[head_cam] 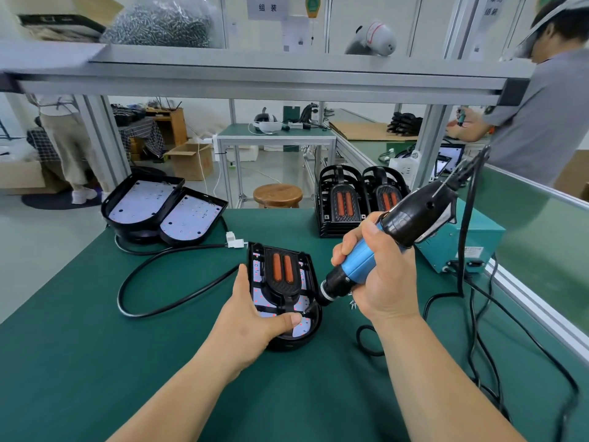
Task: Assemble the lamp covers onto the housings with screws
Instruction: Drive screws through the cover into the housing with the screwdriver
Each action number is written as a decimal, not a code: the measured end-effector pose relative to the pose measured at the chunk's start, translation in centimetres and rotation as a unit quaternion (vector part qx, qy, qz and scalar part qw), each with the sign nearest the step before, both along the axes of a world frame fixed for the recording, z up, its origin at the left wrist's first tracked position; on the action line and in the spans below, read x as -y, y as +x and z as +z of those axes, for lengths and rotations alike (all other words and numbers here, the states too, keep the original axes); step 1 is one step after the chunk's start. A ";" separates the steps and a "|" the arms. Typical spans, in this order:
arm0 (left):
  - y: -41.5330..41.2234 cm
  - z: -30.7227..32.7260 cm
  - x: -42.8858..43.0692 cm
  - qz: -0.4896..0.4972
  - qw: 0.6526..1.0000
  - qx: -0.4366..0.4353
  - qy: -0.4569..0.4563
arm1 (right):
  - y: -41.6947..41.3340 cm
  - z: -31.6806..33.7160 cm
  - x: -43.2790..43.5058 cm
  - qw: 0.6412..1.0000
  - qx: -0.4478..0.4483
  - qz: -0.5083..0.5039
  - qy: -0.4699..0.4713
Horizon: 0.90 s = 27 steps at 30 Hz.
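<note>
A black lamp housing lies on the green mat in front of me, its white LED board showing. A black lamp cover with two orange strips sits on it. My left hand grips the housing's left side, thumb pressed on the near end. My right hand holds a blue and black electric screwdriver, tilted down to the left. Its tip is at the cover's lower right edge. A few loose screws lie just right of the housing.
Two open housings rest at the far left, their black cable looping across the mat. Stacked covers stand at the back right beside a teal power box. Cords trail along the right. Another person works at the far right.
</note>
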State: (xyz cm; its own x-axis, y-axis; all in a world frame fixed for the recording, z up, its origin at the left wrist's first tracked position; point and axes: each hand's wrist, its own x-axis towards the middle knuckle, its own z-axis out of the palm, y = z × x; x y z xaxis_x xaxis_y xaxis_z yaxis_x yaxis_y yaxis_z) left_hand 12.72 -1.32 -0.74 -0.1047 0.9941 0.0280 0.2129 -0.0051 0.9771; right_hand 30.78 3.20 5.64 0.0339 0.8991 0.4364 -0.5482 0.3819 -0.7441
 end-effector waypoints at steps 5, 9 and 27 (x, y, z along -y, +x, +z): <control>-0.1 0.0 0.0 -0.004 1.000 -0.001 -0.006 | 0.1 -0.1 -0.2 1.000 -0.001 0.000 0.001; -0.1 0.0 0.1 -0.006 1.000 0.002 -0.006 | 0.3 -0.3 -0.4 1.000 -0.013 0.001 -0.004; 0.1 0.8 0.6 0.004 0.999 -0.035 -0.010 | 2.0 0.1 -1.4 0.985 -0.162 -0.031 -0.053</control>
State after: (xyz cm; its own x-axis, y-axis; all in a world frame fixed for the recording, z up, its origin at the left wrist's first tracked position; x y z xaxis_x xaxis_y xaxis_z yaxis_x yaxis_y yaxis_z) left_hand 12.83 -1.95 0.04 -0.1111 0.9937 0.0152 0.2808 0.0167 0.9596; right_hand 32.79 4.60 5.79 0.2121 0.9306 0.2983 -0.7413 0.3521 -0.5714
